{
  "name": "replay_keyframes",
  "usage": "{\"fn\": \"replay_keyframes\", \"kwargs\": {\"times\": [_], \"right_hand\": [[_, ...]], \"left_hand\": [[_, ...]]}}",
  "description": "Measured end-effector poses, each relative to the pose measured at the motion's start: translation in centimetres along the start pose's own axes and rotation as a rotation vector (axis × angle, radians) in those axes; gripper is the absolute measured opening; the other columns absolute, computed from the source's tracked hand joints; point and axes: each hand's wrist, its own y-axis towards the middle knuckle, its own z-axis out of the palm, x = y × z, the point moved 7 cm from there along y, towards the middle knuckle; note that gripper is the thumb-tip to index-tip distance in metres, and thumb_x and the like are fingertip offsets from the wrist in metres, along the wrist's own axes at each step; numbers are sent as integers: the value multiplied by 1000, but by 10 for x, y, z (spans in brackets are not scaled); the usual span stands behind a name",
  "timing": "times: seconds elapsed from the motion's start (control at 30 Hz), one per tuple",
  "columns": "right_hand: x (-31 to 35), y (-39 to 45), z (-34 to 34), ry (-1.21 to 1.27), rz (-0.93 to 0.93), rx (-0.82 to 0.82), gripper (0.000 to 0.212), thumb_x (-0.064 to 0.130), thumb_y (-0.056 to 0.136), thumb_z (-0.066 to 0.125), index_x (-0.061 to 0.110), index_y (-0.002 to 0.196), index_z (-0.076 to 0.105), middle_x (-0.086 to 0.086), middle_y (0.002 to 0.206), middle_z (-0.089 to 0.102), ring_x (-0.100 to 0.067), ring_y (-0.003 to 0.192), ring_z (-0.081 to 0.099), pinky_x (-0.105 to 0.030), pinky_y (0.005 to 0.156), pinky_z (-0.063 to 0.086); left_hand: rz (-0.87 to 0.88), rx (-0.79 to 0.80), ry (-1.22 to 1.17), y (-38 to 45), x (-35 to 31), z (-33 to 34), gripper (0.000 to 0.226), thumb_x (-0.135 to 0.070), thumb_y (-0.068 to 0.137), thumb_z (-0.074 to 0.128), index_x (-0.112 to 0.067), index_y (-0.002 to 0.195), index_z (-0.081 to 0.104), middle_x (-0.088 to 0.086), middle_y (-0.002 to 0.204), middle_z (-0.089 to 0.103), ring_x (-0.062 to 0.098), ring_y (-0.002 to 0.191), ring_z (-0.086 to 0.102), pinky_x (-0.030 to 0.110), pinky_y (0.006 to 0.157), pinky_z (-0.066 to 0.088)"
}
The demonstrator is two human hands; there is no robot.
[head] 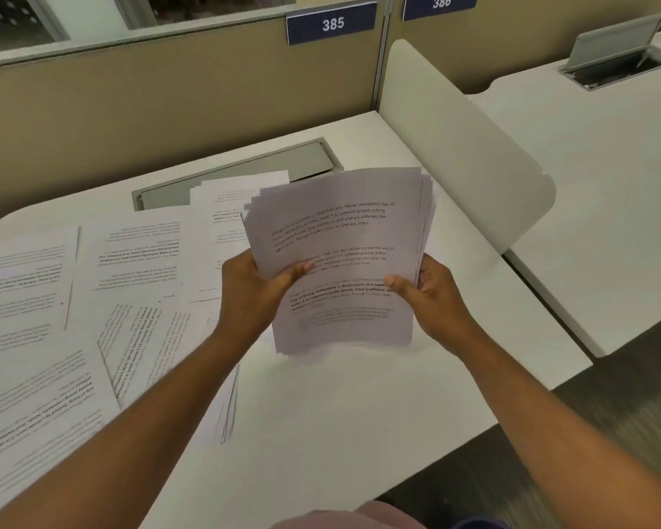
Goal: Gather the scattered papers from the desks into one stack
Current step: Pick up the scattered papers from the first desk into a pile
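A stack of printed papers (344, 231) is held upright above the white desk (340, 433), its edges slightly uneven. My left hand (252, 292) grips its left edge with the thumb on the front page. My right hand (428, 295) grips the right edge the same way. Several loose printed sheets (92, 299) lie scattered and overlapping across the left half of the desk, some turned upside down. More sheets (229, 208) lie behind the held stack, partly hidden by it.
A grey cable hatch (245, 169) sits closed at the back of the desk, under a beige partition labelled 385 (332, 24). A white divider panel (474, 154) separates this desk from the neighbouring desk (607, 185), whose hatch (619, 59) stands open.
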Motion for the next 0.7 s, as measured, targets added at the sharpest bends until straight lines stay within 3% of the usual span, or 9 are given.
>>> {"fn": "replay_keyframes", "kwargs": {"times": [0.07,0.17,0.23,0.33,0.4,0.47,0.57,0.63,0.7], "right_hand": [[2,-3,2,-27,-45,-74,32,9,106,66,12,138,65,4,121,76,-8,111,75,-24,90,65],[-4,-9,-1,28,-74,-142,31,11,105,68,27,131,65,10,121,76,0,108,74,-14,83,60],[-15,-15,4,44,-35,-120,35,11,102,73,35,127,65,14,118,77,4,108,74,-14,85,59],[-37,-19,17,26,39,-61,35,6,102,71,34,123,67,19,109,78,9,105,71,-18,91,59],[-43,-17,20,19,41,-56,35,6,103,69,38,116,69,26,104,79,9,102,72,-12,86,57],[-41,-10,16,25,50,-84,29,10,103,70,37,115,71,29,102,79,7,104,73,-6,82,55],[-35,8,12,56,68,-104,28,11,100,74,18,128,72,16,110,79,1,104,76,-10,81,58],[-26,22,18,28,82,-41,38,13,99,75,18,136,67,10,120,78,0,106,76,-15,85,61],[-24,36,29,-3,140,86,46,19,99,77,21,142,64,9,126,76,-5,112,75,-20,88,63]], "left_hand": [[56,-32,-26,-10,-3,2,34,-29,87,92,-45,109,72,-27,96,78,-8,87,78,17,72,65],[45,-21,-141,-18,4,3,42,-33,85,90,-54,117,74,-23,106,82,9,98,81,21,76,66],[-64,64,-125,-20,26,13,44,-32,82,95,-40,121,76,-7,114,83,17,104,80,37,84,69],[-187,269,-5,-32,59,38,35,-13,90,89,-18,123,76,9,117,81,34,111,78,56,96,65],[-209,277,-1,-37,67,44,24,-9,99,80,-13,122,74,17,116,79,38,109,76,64,96,62],[-215,224,-21,-34,66,41,18,-20,102,77,-22,119,73,12,114,80,28,106,77,62,96,63],[-251,188,-130,-26,59,28,37,-53,91,79,-31,121,79,-3,113,86,18,104,82,43,91,69],[-290,230,-239,-25,59,19,35,-55,89,79,-39,121,79,-13,120,84,14,108,81,34,86,69],[-321,274,-310,-28,65,13,23,-44,98,79,-47,121,79,-10,126,83,18,112,81,35,84,69]]}}
